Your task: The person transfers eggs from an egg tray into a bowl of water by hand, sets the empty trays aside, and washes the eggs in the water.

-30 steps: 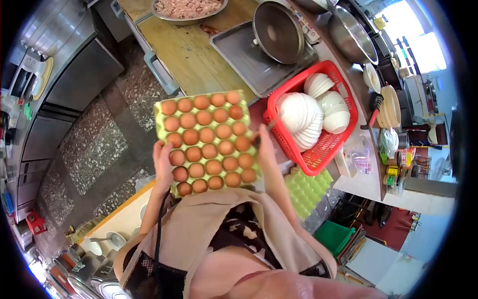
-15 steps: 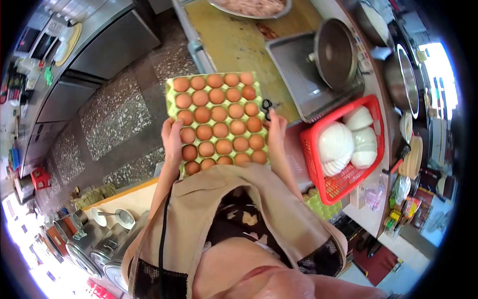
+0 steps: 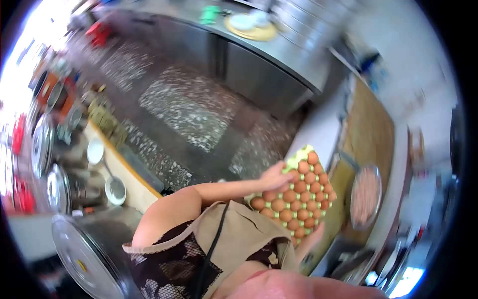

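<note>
A pale green egg tray (image 3: 301,155), filled with several rows of brown eggs (image 3: 300,187), is held in front of the beige apron (image 3: 239,239). My left hand (image 3: 275,178) grips the tray's upper left side, its fingers reaching over the edge near the eggs. On the lower right side, my right hand (image 3: 311,241) holds the opposite edge; its fingers are partly hidden and blurred. The tray looks tilted in the view, and its near corner lies close to the apron.
Right of the tray, a metal bowl of minced meat (image 3: 366,197) sits on a wooden worktop (image 3: 371,112). Steel cabinets (image 3: 259,74) stand across the speckled floor (image 3: 184,107). At lower left are a large lidded pot (image 3: 84,259) and a white bowl (image 3: 115,191).
The view has swung towards the floor and cabinets. The tray, still in both hands, now appears further right and turned; the red basket of white bowls has left the view.
</note>
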`<act>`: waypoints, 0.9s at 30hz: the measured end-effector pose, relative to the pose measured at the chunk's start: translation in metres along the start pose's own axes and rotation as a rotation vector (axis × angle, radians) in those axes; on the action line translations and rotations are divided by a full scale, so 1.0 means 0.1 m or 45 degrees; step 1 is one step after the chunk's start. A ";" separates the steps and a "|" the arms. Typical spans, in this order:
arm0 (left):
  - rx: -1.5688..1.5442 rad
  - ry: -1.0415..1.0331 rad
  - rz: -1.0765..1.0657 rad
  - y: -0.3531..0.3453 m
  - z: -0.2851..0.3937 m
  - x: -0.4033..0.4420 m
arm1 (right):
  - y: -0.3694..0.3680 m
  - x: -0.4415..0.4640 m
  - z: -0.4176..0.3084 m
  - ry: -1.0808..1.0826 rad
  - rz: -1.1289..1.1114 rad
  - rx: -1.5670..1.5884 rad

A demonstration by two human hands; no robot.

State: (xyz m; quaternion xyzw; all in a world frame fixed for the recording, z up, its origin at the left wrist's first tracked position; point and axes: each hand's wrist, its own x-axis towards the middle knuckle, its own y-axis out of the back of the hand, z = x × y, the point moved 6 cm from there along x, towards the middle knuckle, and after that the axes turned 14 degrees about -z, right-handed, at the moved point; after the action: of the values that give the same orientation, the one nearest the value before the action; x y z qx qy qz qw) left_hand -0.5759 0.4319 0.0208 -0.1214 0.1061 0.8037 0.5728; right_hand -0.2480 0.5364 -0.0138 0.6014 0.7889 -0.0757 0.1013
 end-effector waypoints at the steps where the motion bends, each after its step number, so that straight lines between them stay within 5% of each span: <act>1: 0.031 0.002 0.095 0.24 -0.05 0.06 | -0.34 0.13 -0.07 -0.005 -0.110 0.016; 5: -0.132 0.078 0.201 1.16 -0.15 0.21 | -1.53 0.96 -0.20 -0.109 -0.561 -0.005; 7: -0.182 0.123 0.323 1.62 -0.26 0.45 | -2.02 1.38 -0.19 -0.271 -0.326 0.028; 12: -0.417 0.048 0.816 3.05 -0.36 0.38 | -4.23 2.20 -0.41 -0.199 -1.098 -0.090; 19: -0.776 -0.184 1.697 4.63 -0.66 -0.75 | -7.73 1.61 -1.03 0.246 -1.778 -0.373; 27: -0.927 -0.265 2.334 6.09 -1.34 -2.28 | -10.44 -0.05 -0.18 0.110 -2.275 -0.453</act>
State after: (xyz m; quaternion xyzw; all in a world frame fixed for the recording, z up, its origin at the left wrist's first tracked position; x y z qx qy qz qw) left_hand -1.0706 -0.0094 -0.0148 -0.0896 -0.1452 0.9262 -0.3362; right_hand -1.2546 0.2591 0.0020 -0.2556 0.9643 0.0192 0.0666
